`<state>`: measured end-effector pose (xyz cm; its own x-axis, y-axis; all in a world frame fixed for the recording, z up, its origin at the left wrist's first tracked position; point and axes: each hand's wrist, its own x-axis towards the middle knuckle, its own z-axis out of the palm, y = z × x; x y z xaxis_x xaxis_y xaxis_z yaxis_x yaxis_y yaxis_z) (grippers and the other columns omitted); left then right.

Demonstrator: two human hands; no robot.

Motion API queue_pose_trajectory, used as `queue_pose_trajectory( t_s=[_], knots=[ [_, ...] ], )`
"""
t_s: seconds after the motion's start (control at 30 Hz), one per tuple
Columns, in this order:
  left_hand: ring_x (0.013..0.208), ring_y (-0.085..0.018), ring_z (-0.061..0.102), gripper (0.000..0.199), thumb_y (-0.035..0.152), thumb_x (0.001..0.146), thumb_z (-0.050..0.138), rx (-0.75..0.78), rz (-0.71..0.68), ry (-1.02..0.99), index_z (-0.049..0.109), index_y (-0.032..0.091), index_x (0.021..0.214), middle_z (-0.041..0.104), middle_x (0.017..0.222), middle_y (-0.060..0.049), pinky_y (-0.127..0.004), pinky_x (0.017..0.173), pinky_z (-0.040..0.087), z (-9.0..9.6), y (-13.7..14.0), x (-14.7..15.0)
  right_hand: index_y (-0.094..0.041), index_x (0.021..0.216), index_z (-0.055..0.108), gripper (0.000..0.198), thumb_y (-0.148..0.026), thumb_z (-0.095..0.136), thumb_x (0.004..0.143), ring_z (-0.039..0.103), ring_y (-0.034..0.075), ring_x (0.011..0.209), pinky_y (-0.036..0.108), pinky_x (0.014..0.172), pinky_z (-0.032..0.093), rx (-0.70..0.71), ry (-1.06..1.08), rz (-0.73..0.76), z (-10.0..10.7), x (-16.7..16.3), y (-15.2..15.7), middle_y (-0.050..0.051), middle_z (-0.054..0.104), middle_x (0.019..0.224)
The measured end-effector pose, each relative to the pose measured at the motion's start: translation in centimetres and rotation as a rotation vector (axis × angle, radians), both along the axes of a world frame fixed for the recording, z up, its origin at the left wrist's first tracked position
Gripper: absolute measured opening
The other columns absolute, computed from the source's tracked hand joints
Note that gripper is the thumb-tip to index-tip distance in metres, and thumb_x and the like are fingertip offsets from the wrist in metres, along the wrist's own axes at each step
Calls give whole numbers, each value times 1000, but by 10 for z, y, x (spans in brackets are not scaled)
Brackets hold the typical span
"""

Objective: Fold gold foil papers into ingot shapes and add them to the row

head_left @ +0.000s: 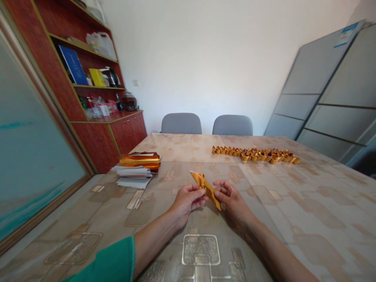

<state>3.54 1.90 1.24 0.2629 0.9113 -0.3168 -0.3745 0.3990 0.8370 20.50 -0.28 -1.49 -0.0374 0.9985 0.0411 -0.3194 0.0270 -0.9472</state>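
A folded piece of gold foil paper [209,191] is held slantwise above the table, one pointed end up to the left and the other down to the right. My left hand [189,199] pinches its left edge between thumb and fingers. On the other side, my right hand [229,199] grips the lower right part, thumb against the paper. Back to the right, several small folded gold paper pieces [258,154] lie in rows. At the left rests a stack of gold foil sheets [140,159], with grey-white paper sheets [134,176] in front of it.
A patterned cover lies over the table [202,250]. Two grey chairs [181,123] stand at its far side. Along the left is a red-brown cabinet [114,133] with bottles and boxes on its shelves. A grey refrigerator [305,74] stands at the right.
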Motion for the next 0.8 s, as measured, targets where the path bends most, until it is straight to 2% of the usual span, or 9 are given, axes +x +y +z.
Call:
queue_pose_trajectory(
  t_s=[0.13, 0.27, 0.37, 0.53, 0.67, 0.8],
  knots=[
    [57, -10, 67, 20, 0, 78, 75, -19, 42, -29, 62, 11, 66, 71, 67, -4, -17, 58, 57, 0, -1, 2, -27, 105, 58, 44, -43, 83, 71, 59, 17, 59, 27, 53, 40, -25, -1, 9, -6, 3, 3, -2, 65, 74],
    [60, -10, 69, 18, -2, 78, 73, -25, 71, -64, 64, 10, 68, 72, 70, -5, -18, 62, 58, 0, -4, 4, -28, 100, 60, 39, -41, 83, 71, 53, 16, 54, 27, 51, 38, -6, -17, -35, -9, 4, 5, -3, 61, 68],
    [61, -12, 69, 13, -3, 80, 70, -32, 63, -79, 70, 9, 75, 73, 73, -7, -19, 60, 58, 1, -6, 5, -29, 98, 61, 37, -40, 83, 71, 51, 15, 54, 27, 52, 37, 23, -20, -66, -4, 4, 4, -5, 57, 66],
    [61, -9, 68, 18, -5, 84, 62, -23, 89, -106, 71, 10, 79, 74, 77, -5, -18, 62, 58, -1, -5, 4, -28, 102, 64, 36, -51, 75, 77, 61, 21, 69, 32, 62, 46, -17, -26, -37, 12, 3, -2, 1, 65, 77],
    [61, -9, 67, 17, -4, 83, 65, -23, 100, -110, 71, 10, 78, 73, 76, -4, -17, 62, 58, -3, -5, 4, -27, 101, 65, 37, -52, 76, 76, 62, 22, 74, 33, 66, 48, -16, -34, -36, 11, 2, -2, 1, 65, 79],
    [61, -9, 67, 13, -1, 77, 75, -25, 84, -110, 71, 11, 77, 73, 76, -5, -16, 62, 57, -4, -6, 5, -28, 99, 63, 38, -45, 82, 71, 55, 17, 60, 29, 57, 43, 30, -57, -64, 4, 2, 1, -4, 58, 68]
  ],
)
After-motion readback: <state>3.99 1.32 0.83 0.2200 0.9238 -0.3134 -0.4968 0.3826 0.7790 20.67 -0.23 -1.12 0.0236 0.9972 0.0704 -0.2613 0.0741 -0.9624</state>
